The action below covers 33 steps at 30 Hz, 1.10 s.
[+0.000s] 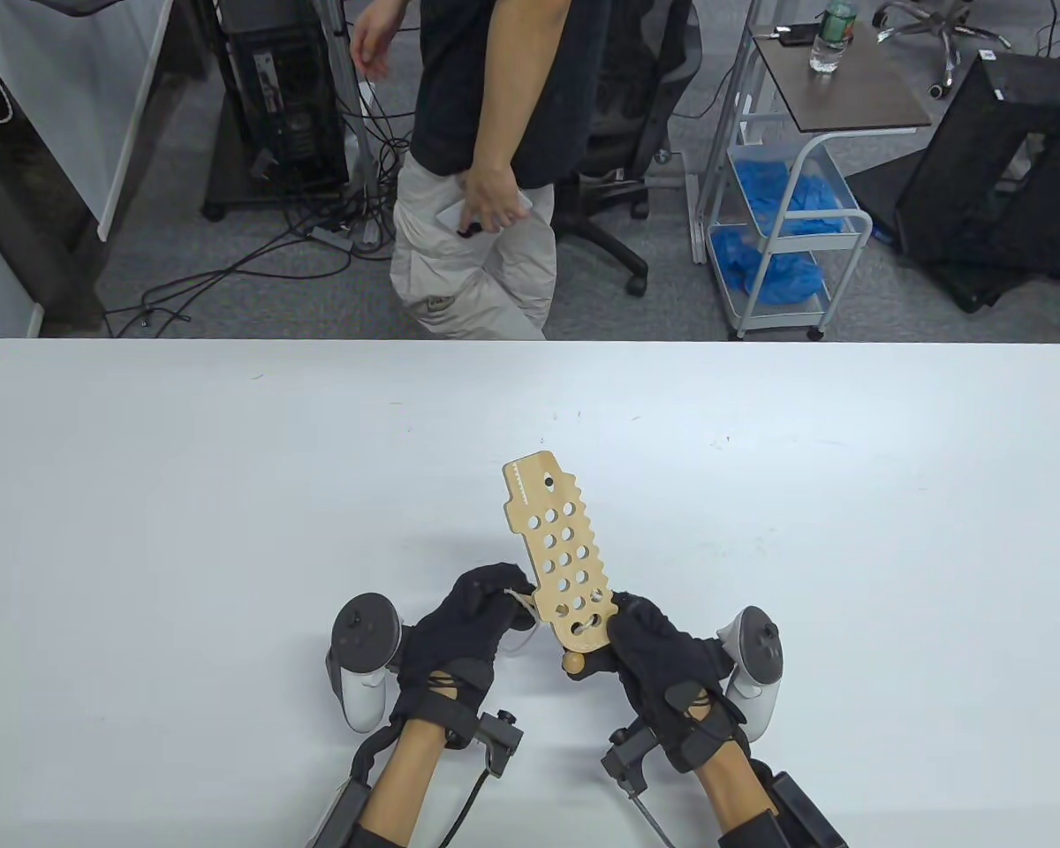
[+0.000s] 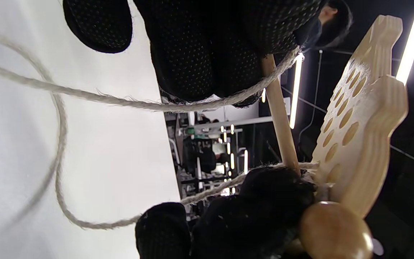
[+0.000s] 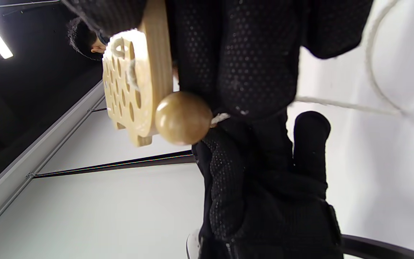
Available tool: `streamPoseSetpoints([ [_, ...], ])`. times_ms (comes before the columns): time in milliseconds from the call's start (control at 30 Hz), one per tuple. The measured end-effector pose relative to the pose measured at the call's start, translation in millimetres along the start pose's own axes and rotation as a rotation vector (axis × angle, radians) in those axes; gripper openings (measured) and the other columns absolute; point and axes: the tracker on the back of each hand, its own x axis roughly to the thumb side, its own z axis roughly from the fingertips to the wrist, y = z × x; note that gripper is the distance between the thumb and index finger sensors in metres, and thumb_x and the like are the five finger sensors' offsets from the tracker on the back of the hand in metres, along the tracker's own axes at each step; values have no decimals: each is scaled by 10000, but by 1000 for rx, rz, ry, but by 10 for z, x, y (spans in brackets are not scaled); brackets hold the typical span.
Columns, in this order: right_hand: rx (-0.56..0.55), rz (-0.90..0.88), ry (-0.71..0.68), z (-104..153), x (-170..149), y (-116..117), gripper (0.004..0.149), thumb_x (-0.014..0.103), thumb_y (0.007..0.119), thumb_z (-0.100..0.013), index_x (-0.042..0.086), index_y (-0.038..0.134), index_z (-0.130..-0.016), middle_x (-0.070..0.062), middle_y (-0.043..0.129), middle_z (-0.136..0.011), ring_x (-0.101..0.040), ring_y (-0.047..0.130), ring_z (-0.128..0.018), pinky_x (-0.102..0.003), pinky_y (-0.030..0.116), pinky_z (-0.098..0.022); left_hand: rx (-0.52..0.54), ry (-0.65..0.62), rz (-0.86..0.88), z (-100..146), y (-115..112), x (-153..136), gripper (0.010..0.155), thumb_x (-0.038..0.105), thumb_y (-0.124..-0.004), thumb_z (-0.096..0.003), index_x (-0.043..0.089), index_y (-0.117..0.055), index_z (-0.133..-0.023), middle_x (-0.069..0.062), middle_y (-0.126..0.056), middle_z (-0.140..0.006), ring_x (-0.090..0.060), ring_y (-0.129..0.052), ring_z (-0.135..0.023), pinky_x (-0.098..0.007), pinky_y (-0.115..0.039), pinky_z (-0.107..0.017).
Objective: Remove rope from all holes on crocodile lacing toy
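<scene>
The wooden crocodile lacing toy (image 1: 561, 556) is raised off the white table (image 1: 230, 530), its head pointing away from me. My right hand (image 1: 649, 649) grips its near end, next to a wooden ball (image 1: 572, 660) tied on the rope. The ball also shows in the right wrist view (image 3: 183, 118) beside the toy (image 3: 135, 93). My left hand (image 1: 481, 609) holds a thin wooden stick (image 2: 280, 118) and the pale rope (image 2: 120, 102) left of the toy. The rope (image 1: 587, 623) still passes through a hole at the toy's near end. A slack loop hangs over the table (image 2: 61, 169).
A person (image 1: 486, 168) stands beyond the table's far edge. An office chair (image 1: 645, 132), a cart with blue items (image 1: 777, 230) and cables lie on the floor behind.
</scene>
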Motion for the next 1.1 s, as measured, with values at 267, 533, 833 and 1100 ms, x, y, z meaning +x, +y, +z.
streamPoseSetpoints([
  [267,25,35,5,-2,-2,38,478,302,734,-400,42,712,-800,-183,940,-655,-364,1004,-480,-657,698,-512,-103,-13,41,-30,-87,-5,436,263,-753,-512,378,-751,-933,60,-964,-855,-177,-948,-746,-589,-702,-674],
  [533,61,-1,-3,-9,-10,57,475,310,734,-393,48,741,-789,-183,959,-639,-367,1011,-465,-658,702,-506,-161,-31,-83,-35,-155,35,431,292,-780,-504,395,-801,-922,63,-982,-864,-195,-940,-767,-611,-685,-678],
  [833,54,-3,23,-4,-37,83,471,309,736,-403,34,748,-785,-191,972,-627,-372,1019,-454,-650,714,-497,-147,-85,-84,20,-234,127,407,374,-836,-491,450,-836,-891,42,-871,-933,-203,-842,-841,-626,-630,-710],
  [1100,-22,-31,23,10,-19,16,462,320,729,-433,26,728,-790,-187,970,-624,-369,1020,-451,-643,722,-493,-172,-106,-28,40,-312,156,473,290,-772,-526,340,-774,-996,13,-853,-992,-234,-823,-900,-627,-633,-711],
])
